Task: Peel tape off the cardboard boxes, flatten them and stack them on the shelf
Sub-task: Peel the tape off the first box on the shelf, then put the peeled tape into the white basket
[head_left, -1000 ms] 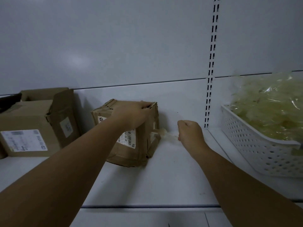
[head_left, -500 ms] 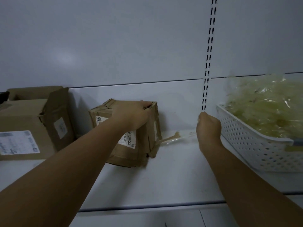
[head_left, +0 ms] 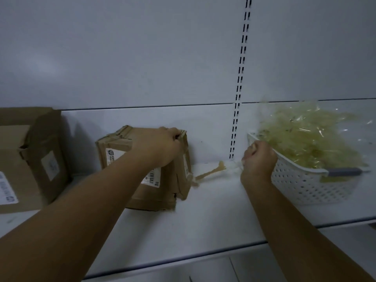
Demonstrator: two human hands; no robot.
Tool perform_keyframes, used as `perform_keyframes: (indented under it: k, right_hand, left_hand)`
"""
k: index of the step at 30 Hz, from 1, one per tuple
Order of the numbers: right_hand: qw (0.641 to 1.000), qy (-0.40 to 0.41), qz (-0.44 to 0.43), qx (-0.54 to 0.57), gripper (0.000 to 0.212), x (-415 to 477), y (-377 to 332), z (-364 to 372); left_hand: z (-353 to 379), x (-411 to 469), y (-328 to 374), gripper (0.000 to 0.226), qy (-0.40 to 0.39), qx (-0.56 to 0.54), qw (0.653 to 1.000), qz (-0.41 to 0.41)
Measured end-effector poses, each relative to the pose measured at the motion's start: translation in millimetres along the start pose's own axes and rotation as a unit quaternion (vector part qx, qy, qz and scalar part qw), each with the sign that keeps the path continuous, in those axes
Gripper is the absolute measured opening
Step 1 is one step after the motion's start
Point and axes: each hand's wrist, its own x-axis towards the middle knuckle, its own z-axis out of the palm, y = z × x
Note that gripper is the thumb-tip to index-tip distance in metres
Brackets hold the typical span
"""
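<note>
Head view: left hand [head_left: 157,146] grips the cardboard box [head_left: 154,171] on the shelf [head_left: 203,216]; right hand [head_left: 258,159] clenches stretched tape [head_left: 211,171] beside the basket [head_left: 305,184]

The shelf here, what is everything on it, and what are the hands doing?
Small cardboard box: one, brown, shelf middle, tilted, white label on its front.
Large cardboard box: one, brown, far left, flaps open, partly cut off by the frame.
Tape strip: one, yellowish, stretched from the small box's right edge to the right hand.
Basket: one, white perforated plastic, right side.
Pile of peeled tape: one heap, yellowish and clear, in the basket.
Shelf: one, white, under everything.
Left hand: on top of the small box.
Right hand: closed on the tape strip, beside the basket.
</note>
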Motion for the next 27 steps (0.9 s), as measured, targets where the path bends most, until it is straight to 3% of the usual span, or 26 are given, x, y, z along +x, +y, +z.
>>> perform_keyframes:
  k: [2,4,8,10,12,13,15,16,19,21,24,27]
  right_hand:
    - [1.0,0.024,0.006,-0.002,0.04,3.9,-2.7,-5.8]
    - [1.0,-0.026,-0.004,-0.012,0.035,5.0,-5.5,-13.4]
    - [0.976,-0.121,0.042,0.177,0.044,-6.8,-24.6,-13.2]
    - [0.964,-0.118,0.076,0.226,0.043,-5.4,-46.0,-14.1]
    - [0.953,-0.124,0.091,0.262,0.038,-3.7,-68.1,-16.1]
    - [0.947,-0.134,0.095,0.277,0.036,-4.2,-78.1,-17.5]
    - [0.934,-0.171,0.095,0.299,0.033,-4.6,-94.9,-21.7]
    - [0.929,-0.196,0.085,0.301,0.032,-4.4,-103.5,-24.9]
    - [0.947,-0.239,0.017,0.213,0.03,0.5,-128.5,-38.7]
    - [0.969,-0.222,-0.029,0.101,0.029,8.3,-142.8,-52.9]
    - [0.984,-0.175,-0.041,-0.011,0.024,25.1,-164.6,-78.2]
    - [0.986,-0.142,-0.042,-0.077,0.022,42.6,-183.5,-102.9]
  left_hand:
    - [3.6,-0.4,-0.2,0.043,0.003,0.017,1.0,0.017]
    - [2.7,-0.9,1.2,0.041,0.004,0.015,1.0,0.017]
    - [-3.1,-5.3,7.0,0.04,-0.027,0.028,0.999,0.013]
    - [-9.8,-2.8,12.2,0.046,0.016,0.082,0.996,0.04]
    - [-18.8,-5.3,28.0,0.058,0.073,-0.024,0.991,0.11]
    - [-23.3,-8.7,40.1,0.065,0.052,-0.138,0.979,0.141]
    - [-26.6,-18.5,69.1,0.075,-0.074,-0.315,0.93,0.174]
    - [-23.0,-23.3,82.4,0.071,-0.118,-0.34,0.914,0.185]
    - [-8.8,-19.0,106.1,0.029,-0.064,-0.432,0.88,0.185]
    - [-12.2,-8.5,113.7,0.025,-0.045,-0.512,0.84,0.173]
    - [-23.6,7.6,126.4,0.019,-0.117,-0.56,0.793,0.209]
    - [-31.4,23.6,145.8,0.014,-0.181,-0.578,0.767,0.211]
